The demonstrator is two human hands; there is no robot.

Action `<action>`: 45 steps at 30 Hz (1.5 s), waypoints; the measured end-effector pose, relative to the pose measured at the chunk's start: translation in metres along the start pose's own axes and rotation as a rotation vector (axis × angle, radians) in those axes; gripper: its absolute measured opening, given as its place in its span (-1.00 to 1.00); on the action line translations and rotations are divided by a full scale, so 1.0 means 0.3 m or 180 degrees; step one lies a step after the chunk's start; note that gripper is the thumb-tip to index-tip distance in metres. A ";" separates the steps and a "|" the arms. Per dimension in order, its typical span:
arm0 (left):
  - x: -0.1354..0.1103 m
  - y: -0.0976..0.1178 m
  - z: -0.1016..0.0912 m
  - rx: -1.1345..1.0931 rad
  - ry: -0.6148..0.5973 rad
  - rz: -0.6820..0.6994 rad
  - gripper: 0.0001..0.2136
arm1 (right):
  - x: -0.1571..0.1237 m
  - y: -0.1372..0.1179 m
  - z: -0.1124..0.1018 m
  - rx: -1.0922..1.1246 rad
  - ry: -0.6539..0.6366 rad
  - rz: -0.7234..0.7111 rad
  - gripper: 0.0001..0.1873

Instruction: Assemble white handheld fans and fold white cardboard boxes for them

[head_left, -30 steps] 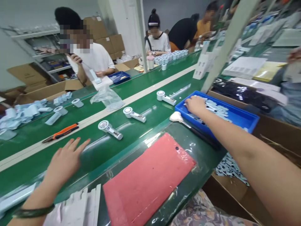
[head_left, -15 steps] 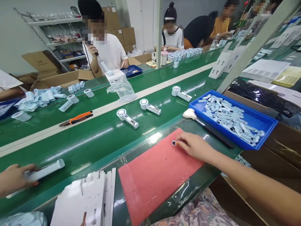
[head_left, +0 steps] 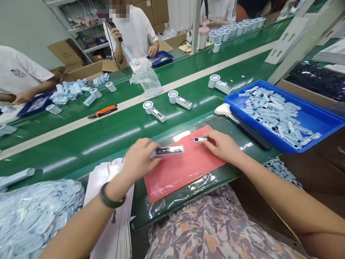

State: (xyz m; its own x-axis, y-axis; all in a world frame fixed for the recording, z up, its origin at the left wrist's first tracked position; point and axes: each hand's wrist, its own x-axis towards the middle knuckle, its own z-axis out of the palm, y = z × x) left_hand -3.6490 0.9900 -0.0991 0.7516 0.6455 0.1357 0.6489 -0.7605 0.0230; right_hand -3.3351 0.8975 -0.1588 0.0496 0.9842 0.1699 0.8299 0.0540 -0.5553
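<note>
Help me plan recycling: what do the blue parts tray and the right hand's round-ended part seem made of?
Blue parts tray: probably satiny plastic, judging by its evenly coloured walls. Round-ended part: likely smooth plastic, being evenly pale; dark disc unclear.

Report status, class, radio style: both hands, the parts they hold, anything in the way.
Left hand gripping long piece, slightly blurred. Right hand pinching small dark-ended piece. Pieces apart, above red sheet. No obstruction visible between them.

Four dark-marked handles, one red mat, one pair of pliers
</note>
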 end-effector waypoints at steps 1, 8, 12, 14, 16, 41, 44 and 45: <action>0.015 0.060 0.041 -0.0021 -0.0048 0.0174 -0.80 | -0.005 -0.024 -0.004 0.0127 -0.0009 -0.0035 -0.83; 0.027 0.152 0.127 -0.0848 -0.0072 0.0191 -0.68 | -0.030 -0.192 0.054 -0.0056 -0.0401 -0.0713 -0.86; 0.021 0.131 0.111 -0.1499 0.0061 0.0326 -0.80 | -0.011 -0.235 0.085 -0.0343 -0.0478 -0.0679 -0.82; 0.026 0.135 0.115 -0.1541 0.0009 0.0313 -0.90 | -0.006 -0.234 0.086 -0.0186 -0.0486 -0.0688 -0.80; 0.031 0.143 0.124 -0.1554 -0.0025 0.0247 -0.93 | -0.007 -0.219 0.090 0.0211 -0.0491 -0.0639 -0.81; -0.063 0.222 0.103 -0.0872 -0.0090 0.0506 -0.78 | -0.104 -0.176 0.154 0.0082 -0.0786 -0.1181 -0.57; -0.066 0.232 0.098 -0.0834 -0.0184 0.0449 -0.79 | -0.102 -0.183 0.161 0.0102 -0.0775 -0.1093 -0.59; -0.067 0.238 0.095 -0.0801 -0.0223 0.0423 -0.79 | -0.103 -0.188 0.166 0.0133 -0.0775 -0.1052 -0.59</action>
State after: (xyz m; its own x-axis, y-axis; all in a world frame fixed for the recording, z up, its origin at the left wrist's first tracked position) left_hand -3.6145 0.9247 -0.1284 0.8401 0.5356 0.0855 0.5010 -0.8268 0.2559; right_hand -3.4111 0.8724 -0.1732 -0.3530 0.9236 0.1497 0.7555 0.3758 -0.5366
